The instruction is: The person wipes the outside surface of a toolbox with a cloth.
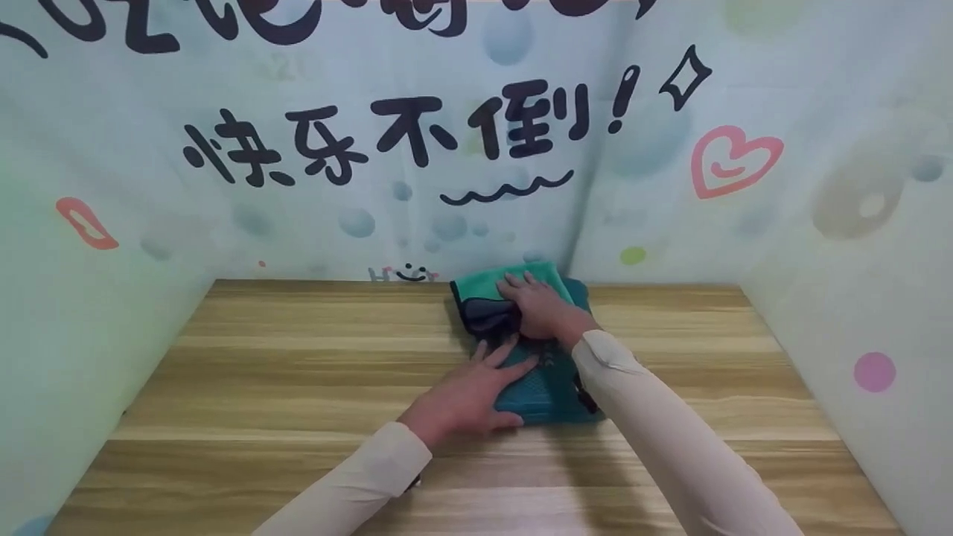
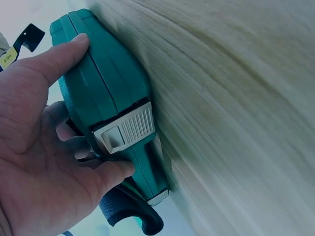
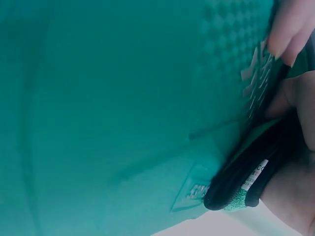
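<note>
On the wooden counter (image 1: 298,372), the left hand (image 1: 465,394) lies with fingers straight, an open grip pressing the near-left side of a teal plastic case (image 1: 547,391) at mid-counter toward the back, while the right hand (image 1: 540,305) presses flat on a green cloth (image 1: 484,286) atop the case's far end.
</note>
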`<state>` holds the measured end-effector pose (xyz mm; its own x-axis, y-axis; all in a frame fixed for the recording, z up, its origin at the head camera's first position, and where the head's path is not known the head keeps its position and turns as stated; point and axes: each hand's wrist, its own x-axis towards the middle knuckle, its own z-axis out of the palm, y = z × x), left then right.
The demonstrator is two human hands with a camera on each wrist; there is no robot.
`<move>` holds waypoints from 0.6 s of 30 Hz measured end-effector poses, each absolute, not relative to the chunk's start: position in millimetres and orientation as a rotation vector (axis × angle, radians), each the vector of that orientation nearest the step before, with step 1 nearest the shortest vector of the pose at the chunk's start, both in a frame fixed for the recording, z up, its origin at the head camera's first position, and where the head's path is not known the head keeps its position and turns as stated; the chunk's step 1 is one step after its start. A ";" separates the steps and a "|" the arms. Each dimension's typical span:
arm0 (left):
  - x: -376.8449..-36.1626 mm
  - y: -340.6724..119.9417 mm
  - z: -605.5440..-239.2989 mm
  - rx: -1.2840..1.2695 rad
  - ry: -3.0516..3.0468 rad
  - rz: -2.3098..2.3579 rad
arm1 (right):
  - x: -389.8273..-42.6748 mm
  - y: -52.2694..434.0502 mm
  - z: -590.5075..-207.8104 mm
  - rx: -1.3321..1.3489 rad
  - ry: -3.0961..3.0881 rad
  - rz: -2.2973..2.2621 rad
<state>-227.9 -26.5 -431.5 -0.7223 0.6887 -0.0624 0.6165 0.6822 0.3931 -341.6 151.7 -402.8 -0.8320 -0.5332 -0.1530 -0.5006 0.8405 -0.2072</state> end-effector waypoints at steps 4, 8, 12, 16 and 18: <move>-228.0 -28.4 -431.0 1.064 2.681 0.519 | -342.8 152.6 -401.9 -0.802 2.820 -0.231; -227.3 -34.6 -429.8 1.042 2.705 0.508 | -345.1 146.6 -402.6 -0.840 2.831 -0.236; -227.0 -35.2 -430.0 1.044 2.709 0.519 | -345.5 145.6 -404.0 -0.839 2.833 -0.235; -227.0 -29.2 -431.8 1.052 2.701 0.515 | -344.8 152.8 -404.8 -0.817 2.837 -0.244; -227.0 -25.5 -432.2 1.046 2.701 0.501 | -344.5 157.2 -404.9 -0.816 2.841 -0.258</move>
<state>-227.0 -25.5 -432.2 -0.7290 0.6815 -0.0646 0.6129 0.6918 0.3818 -344.5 157.2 -404.9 -0.8347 -0.5378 -0.1186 -0.5077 0.8349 -0.2127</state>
